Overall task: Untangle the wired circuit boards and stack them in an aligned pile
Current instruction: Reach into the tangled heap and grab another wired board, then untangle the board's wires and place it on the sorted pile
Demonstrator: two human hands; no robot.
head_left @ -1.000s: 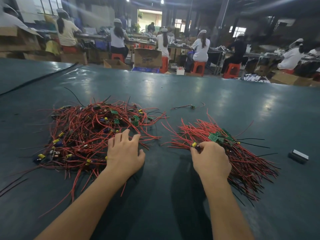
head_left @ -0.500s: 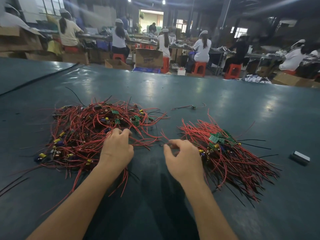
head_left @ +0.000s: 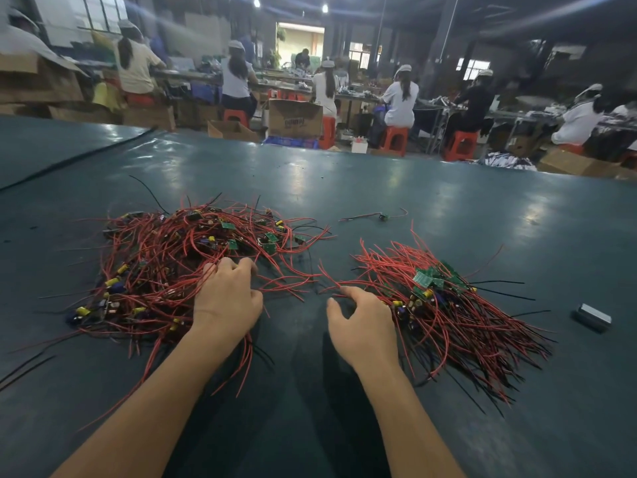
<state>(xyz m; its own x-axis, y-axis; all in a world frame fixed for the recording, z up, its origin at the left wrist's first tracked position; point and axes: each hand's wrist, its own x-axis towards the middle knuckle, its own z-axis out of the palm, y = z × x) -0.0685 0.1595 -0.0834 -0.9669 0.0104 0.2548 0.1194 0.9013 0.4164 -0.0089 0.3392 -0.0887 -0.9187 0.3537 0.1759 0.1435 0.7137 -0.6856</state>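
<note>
left hand (head_left: 225,301) fingertips vanish into the tangled boards (head_left: 165,270); grip unclear.

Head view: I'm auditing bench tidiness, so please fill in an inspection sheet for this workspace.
surface: dark green table, glossy.
job's things: tangled heap of red-wired boards, left; neater pile, right.
clutter: one stray wired board; small dark block.
grips: left hand curls into the heap; right hand curled at the pile's edge, hold unclear.
cables: loose black wires near the table's left edge.
surroundings: seated workers, cardboard boxes, red stools.
</note>
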